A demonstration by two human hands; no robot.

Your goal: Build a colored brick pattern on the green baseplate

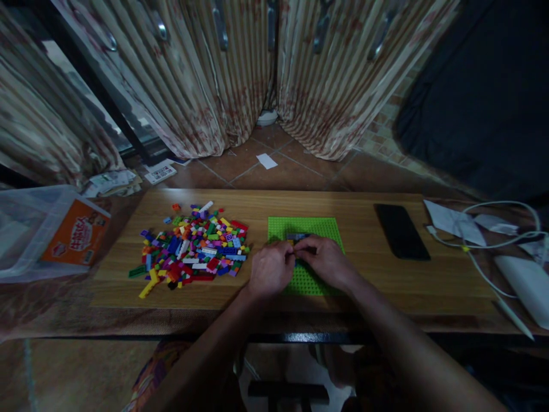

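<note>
A bright green studded baseplate lies flat on the wooden board. Both of my hands meet over it, fingertips nearly touching. My left hand is curled at the plate's left side, its fingers bent inward. From the right, my right hand reaches over with thumb and fingers pinched together. Dark grey bricks sit on the plate just beyond the fingertips, with a bit of yellow beside them. Whatever small piece the fingers pinch is hidden by them.
A heap of mixed coloured bricks spreads left of the plate. A black phone lies to the right. Further right are a white cable, a white device and a pen-like stick. A clear plastic box stands far left.
</note>
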